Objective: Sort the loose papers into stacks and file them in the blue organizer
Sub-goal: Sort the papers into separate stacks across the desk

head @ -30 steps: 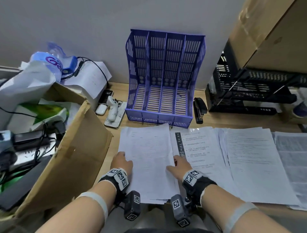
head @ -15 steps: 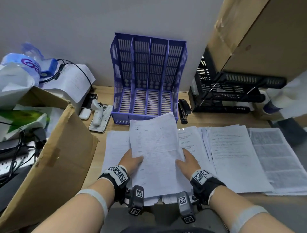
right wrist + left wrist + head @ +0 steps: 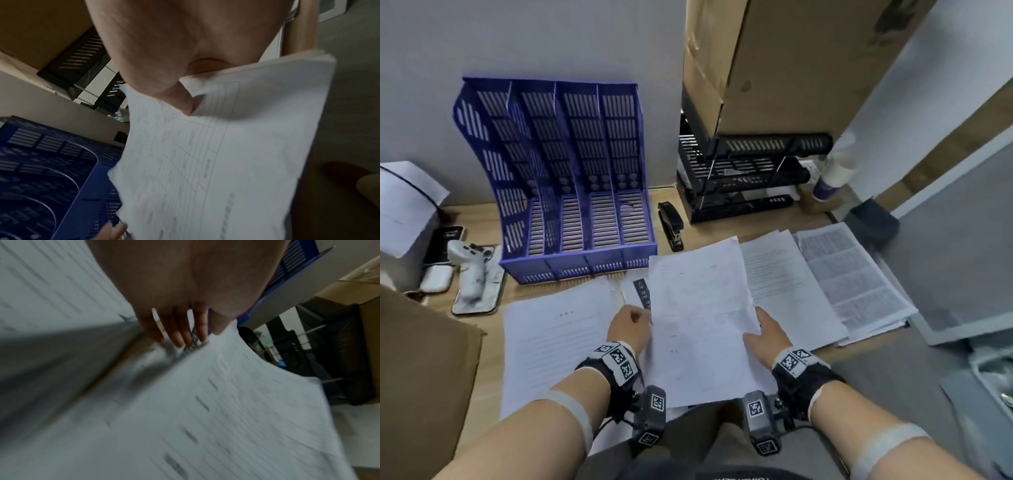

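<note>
Floppy, light sheaf of papers [image 3: 698, 318], pinched at both side edges by left hand [image 3: 629, 328] and right hand [image 3: 767, 334], best kept supported mid-edge.

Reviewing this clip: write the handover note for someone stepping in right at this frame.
Left hand: grips the left edge of the lifted paper stack.
Right hand: pinches its right edge, thumb on top.
Blue organizer: against the wall, every slot in view bare.
On the desk: one pile at left, overlapping piles at right.
Done: papers lie in rough piles; one stack is picked up.
Left: file this stack, then the remaining piles.
</note>
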Tool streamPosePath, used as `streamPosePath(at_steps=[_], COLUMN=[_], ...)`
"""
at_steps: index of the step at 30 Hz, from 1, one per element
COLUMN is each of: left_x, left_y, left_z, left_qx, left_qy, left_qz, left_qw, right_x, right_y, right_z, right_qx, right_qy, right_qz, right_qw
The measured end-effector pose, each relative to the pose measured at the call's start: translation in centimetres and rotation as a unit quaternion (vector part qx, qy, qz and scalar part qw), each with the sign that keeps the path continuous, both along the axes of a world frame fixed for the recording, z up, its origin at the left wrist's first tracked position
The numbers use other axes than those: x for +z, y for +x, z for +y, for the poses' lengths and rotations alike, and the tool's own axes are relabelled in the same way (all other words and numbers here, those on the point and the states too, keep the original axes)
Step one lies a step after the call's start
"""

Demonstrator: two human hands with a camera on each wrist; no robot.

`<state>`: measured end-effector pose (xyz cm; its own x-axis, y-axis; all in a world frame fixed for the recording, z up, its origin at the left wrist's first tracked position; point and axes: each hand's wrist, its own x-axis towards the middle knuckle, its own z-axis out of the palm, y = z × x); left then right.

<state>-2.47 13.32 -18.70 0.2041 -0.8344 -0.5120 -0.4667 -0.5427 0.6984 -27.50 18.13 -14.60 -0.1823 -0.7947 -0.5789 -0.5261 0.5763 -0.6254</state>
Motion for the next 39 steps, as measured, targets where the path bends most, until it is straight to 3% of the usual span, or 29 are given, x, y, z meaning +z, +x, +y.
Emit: streamPosePath(at_steps=[3,6,10,15,21,25,31,35,39], left_x=[-0.1,-0.1,-1.0,-2.5,-0.5,0.9,5.8,8.2,9.5], left_y=[4.8,10.4,14.4,14.7,15.8,16.9,19.1,18.7,18.7], left_z=[1.4,4.1,7.3,8.6,8.2,7.9,7.4,7.4,6.8], left_qx=[0.076,0.142,0.175,0.210,0.170,0.206,0.238,0.231,0.261], left_qy=[0.055,0.128,0.236,0.213,0.213,0.117,-0.009,-0.091,-0.143], left_qz=[-0.202,-0.276,-0.263,-0.178,-0.069,-0.057,-0.205,-0.188,-0.114], left_qw=[0.975,0.942,0.919,0.938,0.960,0.970,0.949,0.950,0.948], right_x=[-1.5,-3.4,-5.6,-5.5,-5.5,-5.8,-6.6,-6.6,-6.9], right_y=[1.1,3.5,6.5,7.9,8.3,9.0,12.1,15.0,17.3], right_z=[-0.6,-1.0,-1.3,-1.7,-2.0,-2.4,-3.1,-3.1,-3.3], right_qx=[0.003,0.025,0.047,0.055,0.056,0.065,0.117,0.179,0.255], right_qy=[0.017,0.042,0.039,0.023,0.013,0.014,0.056,0.044,0.101], right_qz=[-0.033,-0.039,-0.016,0.015,0.020,0.025,0.048,0.072,0.073], right_qw=[0.999,0.998,0.998,0.998,0.998,0.997,0.990,0.980,0.959])
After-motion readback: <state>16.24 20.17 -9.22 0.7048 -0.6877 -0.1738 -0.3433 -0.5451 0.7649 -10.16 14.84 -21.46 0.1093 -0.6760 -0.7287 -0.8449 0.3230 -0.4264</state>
